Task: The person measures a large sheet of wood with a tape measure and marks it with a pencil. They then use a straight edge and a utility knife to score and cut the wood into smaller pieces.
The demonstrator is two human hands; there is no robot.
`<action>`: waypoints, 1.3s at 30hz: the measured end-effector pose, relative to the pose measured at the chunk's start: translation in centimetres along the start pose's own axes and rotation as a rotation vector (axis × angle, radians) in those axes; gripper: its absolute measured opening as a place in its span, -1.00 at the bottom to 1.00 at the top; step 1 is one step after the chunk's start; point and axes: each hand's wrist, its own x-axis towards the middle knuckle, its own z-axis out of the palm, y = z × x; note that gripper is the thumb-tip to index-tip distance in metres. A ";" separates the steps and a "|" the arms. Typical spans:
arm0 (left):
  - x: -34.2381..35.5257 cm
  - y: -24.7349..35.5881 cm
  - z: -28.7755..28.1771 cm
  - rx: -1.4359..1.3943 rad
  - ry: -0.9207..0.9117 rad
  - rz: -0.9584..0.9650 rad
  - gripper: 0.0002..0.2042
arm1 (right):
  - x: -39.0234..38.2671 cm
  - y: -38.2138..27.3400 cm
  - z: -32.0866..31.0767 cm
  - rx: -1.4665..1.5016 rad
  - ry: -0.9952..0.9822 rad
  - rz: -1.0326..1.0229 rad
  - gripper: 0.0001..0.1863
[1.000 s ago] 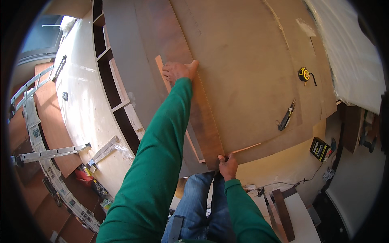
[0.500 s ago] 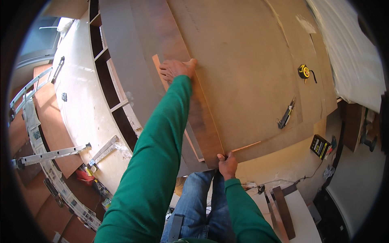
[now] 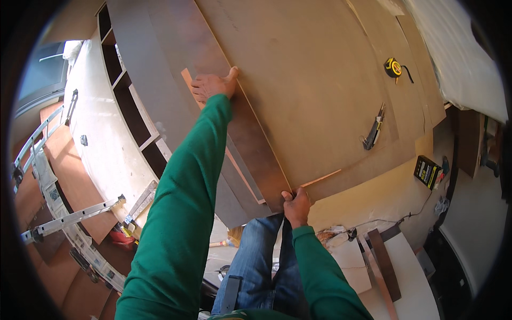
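A long dark brown wooden board (image 3: pixel 250 144) lies lengthwise on a large brownish sheet (image 3: pixel 320 90). My left hand (image 3: pixel 216 87) spans its width, fingers over the left edge and thumb over the right. At the near end, my right hand (image 3: pixel 297 207) pinches the board's right corner between thumb and fingers. A thin orange-brown strip (image 3: pixel 242 173) shows along the board's left side, partly covered by my left hand and sleeve. Just right of my right hand, another thin strip (image 3: pixel 322 178) lies near the sheet's front edge.
Right of the board lie a utility knife (image 3: pixel 374 128) and a yellow-black tape measure (image 3: pixel 393 67). Translucent plastic sheeting (image 3: pixel 458 58) covers the far right. A shelf-like frame (image 3: pixel 128 96) stands left, with a metal ladder (image 3: pixel 80 216) beyond. A yellow-black box (image 3: pixel 428 172) sits lower right.
The view has shifted, so the board and both hands appear farther left and slightly higher. Both hands keep about the same hold on the board.
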 end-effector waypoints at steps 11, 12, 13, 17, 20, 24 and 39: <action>1.6 -2.1 -0.1 0.013 -0.038 0.181 0.10 | 0.7 0.2 0.2 0.031 -0.060 0.059 -0.60; 1.6 -3.8 0.3 -0.030 -0.015 0.225 0.05 | 0.1 0.4 0.0 0.044 -0.085 0.097 -0.61; 1.4 -5.7 0.6 -0.072 0.009 0.266 -0.01 | -0.2 0.3 0.3 0.028 -0.069 0.059 -0.61; -7.4 -13.7 0.2 -0.329 0.090 0.578 -0.30 | 0.2 0.8 -0.2 0.047 -0.023 -0.016 -0.61; -16.7 -20.5 0.1 -0.265 -0.078 0.639 -0.27 | 0.7 1.0 -0.2 0.092 -0.038 -0.028 -0.61; -24.8 -24.3 -0.3 -0.251 -0.248 0.643 -0.10 | 0.3 0.5 -0.7 0.055 -0.037 -0.040 -0.60; -26.6 -24.5 1.2 0.135 -0.447 0.677 -0.27 | 0.7 4.4 -0.6 0.366 -0.113 -0.139 -0.64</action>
